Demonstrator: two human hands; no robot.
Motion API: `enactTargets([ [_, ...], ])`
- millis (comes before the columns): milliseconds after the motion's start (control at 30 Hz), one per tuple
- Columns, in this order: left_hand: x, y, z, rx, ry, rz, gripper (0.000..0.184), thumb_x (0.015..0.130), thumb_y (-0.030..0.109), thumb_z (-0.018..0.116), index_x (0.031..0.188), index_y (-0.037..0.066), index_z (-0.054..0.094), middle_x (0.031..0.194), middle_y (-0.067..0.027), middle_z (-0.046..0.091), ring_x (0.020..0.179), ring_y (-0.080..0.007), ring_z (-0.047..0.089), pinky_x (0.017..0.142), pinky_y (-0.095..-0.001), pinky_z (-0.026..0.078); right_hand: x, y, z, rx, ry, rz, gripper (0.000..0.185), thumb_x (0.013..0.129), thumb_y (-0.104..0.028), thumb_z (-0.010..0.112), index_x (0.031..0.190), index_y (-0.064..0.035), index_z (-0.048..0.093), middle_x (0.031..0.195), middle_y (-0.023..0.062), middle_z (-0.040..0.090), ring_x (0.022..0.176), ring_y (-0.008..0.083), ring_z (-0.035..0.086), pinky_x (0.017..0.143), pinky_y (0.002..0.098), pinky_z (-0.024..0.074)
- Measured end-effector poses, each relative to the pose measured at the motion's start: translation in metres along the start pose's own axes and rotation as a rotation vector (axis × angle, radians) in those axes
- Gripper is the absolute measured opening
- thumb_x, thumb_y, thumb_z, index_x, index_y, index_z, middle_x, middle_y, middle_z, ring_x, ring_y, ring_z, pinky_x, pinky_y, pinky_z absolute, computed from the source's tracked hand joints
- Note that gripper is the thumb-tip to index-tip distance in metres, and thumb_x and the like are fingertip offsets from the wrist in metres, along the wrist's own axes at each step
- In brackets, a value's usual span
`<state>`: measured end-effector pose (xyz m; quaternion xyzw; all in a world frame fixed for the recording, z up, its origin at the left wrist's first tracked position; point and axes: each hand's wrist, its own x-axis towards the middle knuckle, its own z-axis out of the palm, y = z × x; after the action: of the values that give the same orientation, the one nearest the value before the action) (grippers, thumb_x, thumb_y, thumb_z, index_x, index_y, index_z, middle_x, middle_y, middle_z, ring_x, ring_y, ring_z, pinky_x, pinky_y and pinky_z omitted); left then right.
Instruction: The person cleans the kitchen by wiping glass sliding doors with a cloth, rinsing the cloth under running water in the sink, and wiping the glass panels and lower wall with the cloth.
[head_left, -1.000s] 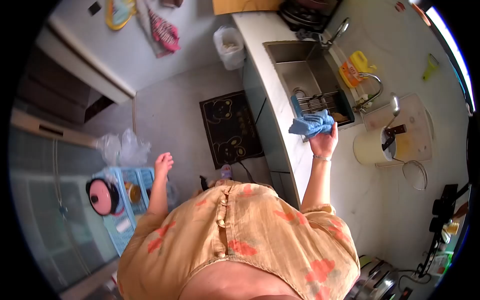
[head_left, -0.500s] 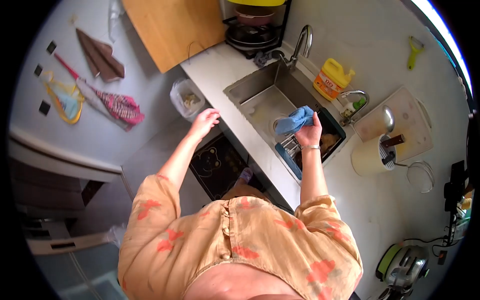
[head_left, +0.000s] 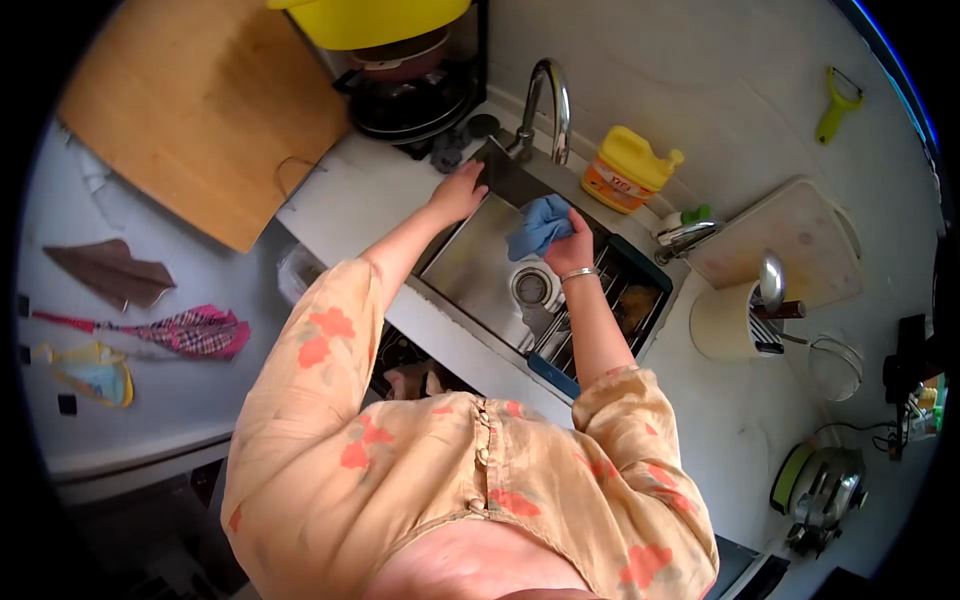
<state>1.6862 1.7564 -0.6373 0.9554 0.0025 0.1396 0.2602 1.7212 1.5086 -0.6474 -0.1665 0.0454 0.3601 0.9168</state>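
My right hand (head_left: 572, 244) grips a bunched blue cloth (head_left: 540, 226) above the metal sink (head_left: 470, 255), with the round drain strainer (head_left: 533, 287) just below. My left hand (head_left: 460, 193) reaches over the sink's far left corner, its fingers stretched out with nothing seen in them. Beyond those fingertips rises the tall chrome faucet (head_left: 555, 100), apart from the hand. A dark rack with blue ends (head_left: 552, 378) spans the right side of the sink, partly behind my right forearm, and a brownish item (head_left: 637, 303) lies in it.
Behind the sink stands a yellow detergent jug (head_left: 628, 170). Pans (head_left: 410, 105) and a yellow basin (head_left: 385, 22) are stacked at the back left, beside a wooden door panel (head_left: 205, 110). Rightward are a second small faucet (head_left: 685, 235), a cream utensil holder (head_left: 722, 322) and a cutting board (head_left: 790, 245).
My left hand has gone from the counter's front edge to the sink's far left corner. My right hand, still holding the cloth, is farther left over the sink. The view has shifted.
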Motion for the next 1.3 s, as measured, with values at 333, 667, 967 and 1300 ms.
enactTargets([
  [333,0.085,-0.036,0.023,-0.056,-0.173,0.031,0.044,0.084,0.025,0.058,0.121,0.002,0.050,0.126,-0.0200,0.046,0.116,-0.0369,0.045,0.093,-0.0411,0.042,0.019,0.006,-0.004,0.015,0.230,-0.115,0.043,0.089,-0.030,0.040,0.122,-0.0038,0.049,0.123,0.0142,0.054,0.113,0.0326,0.051,0.102,0.0468,0.0346],
  [667,0.009,0.041,0.079,-1.517,-0.599,-0.908,0.041,0.088,0.030,0.061,0.121,0.008,0.052,0.123,-0.0083,0.053,0.115,-0.0224,0.050,0.095,-0.0350,0.041,0.029,0.032,0.011,0.012,0.485,-0.261,0.024,0.086,-0.021,0.055,0.104,-0.0053,0.060,0.103,0.0080,0.065,0.094,0.0224,0.062,0.085,0.0390,0.0484],
  [967,-0.025,0.069,0.149,-0.906,-0.269,-0.382,0.037,0.085,0.027,0.063,0.108,-0.001,0.056,0.094,-0.0093,0.063,0.086,-0.0170,0.059,0.077,-0.0305,0.047,0.044,0.038,-0.094,-0.489,1.135,-0.197,0.054,0.083,-0.041,0.060,0.108,0.0072,0.057,0.100,0.0159,0.063,0.085,0.0266,0.062,0.075,0.0364,0.0489],
  [1300,-0.038,0.087,0.146,-1.115,-0.314,-0.564,0.046,0.089,0.022,0.054,0.128,0.003,0.039,0.122,-0.0146,0.050,0.113,-0.0243,0.049,0.095,-0.0349,0.040,0.033,0.039,-0.078,-0.551,0.798,-0.299,0.031,0.087,-0.026,0.049,0.104,-0.0005,0.056,0.089,0.0123,0.060,0.077,0.0228,0.060,0.067,0.0389,0.0497],
])
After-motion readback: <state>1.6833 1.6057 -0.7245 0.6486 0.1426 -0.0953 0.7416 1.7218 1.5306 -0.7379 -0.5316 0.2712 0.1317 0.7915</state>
